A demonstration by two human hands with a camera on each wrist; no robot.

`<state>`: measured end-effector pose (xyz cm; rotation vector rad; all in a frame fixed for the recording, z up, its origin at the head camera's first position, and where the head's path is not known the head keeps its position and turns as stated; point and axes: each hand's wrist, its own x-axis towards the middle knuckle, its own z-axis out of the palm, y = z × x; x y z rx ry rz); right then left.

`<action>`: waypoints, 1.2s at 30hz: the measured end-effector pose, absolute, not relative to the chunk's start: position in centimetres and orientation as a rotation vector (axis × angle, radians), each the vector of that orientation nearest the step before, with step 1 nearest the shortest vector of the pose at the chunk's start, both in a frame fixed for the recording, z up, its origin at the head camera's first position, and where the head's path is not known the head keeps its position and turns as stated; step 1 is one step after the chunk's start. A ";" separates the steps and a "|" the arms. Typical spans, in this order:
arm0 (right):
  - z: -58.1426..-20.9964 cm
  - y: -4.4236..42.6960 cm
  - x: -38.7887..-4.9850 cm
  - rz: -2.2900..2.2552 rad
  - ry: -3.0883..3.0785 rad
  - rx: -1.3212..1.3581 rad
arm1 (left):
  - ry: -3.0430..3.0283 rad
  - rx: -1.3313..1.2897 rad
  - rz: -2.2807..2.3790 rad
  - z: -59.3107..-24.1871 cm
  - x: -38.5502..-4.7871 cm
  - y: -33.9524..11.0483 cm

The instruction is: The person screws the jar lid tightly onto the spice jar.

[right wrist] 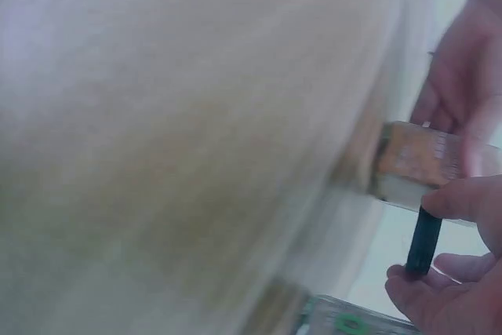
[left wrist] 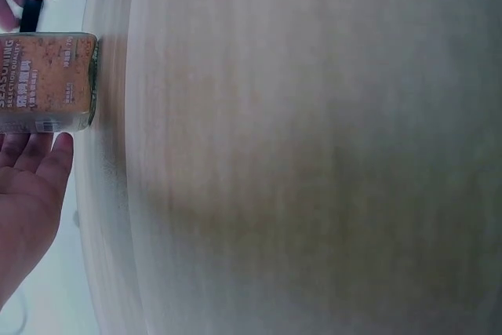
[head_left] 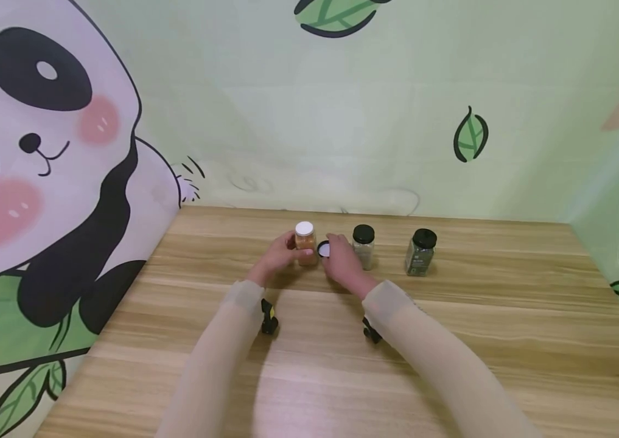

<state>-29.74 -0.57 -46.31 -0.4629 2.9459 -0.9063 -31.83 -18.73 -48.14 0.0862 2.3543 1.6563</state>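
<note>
In the head view my left hand (head_left: 279, 254) holds a seasoning jar (head_left: 305, 242) of orange powder, its thumb across the front. The jar stands upright and has a white top. Its printed label (left wrist: 49, 76) shows in the left wrist view. Just to the right, my right hand (head_left: 344, 263) pinches a black cap (head_left: 324, 249) by its edge, with the pale inside of the cap turned toward the jar's side. In the right wrist view that cap (right wrist: 424, 241) appears edge-on between thumb and fingers, apart from the jar's top.
A black-capped clear jar (head_left: 363, 246) stands right beside the right hand, partly behind it. Farther right is another black-capped jar (head_left: 421, 252) with dark contents. All rest on a wood-grain table (head_left: 309, 365), before a printed wall (head_left: 342, 121).
</note>
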 end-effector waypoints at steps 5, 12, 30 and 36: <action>-44.6 -0.6 -30.0 -0.967 2.949 -0.469 | 2.352 0.108 1.663 -47.9 -31.9 -18.9; -42.4 -0.7 -29.8 -1.025 2.953 -0.512 | 2.362 0.128 1.664 -47.6 -31.8 -18.9; -40.7 -1.3 -30.0 -1.038 2.932 -0.571 | 2.371 0.114 1.649 -47.7 -31.5 -18.7; -41.2 -2.1 -30.8 -1.055 2.919 -0.602 | 2.384 0.111 1.642 -47.4 -31.2 -18.7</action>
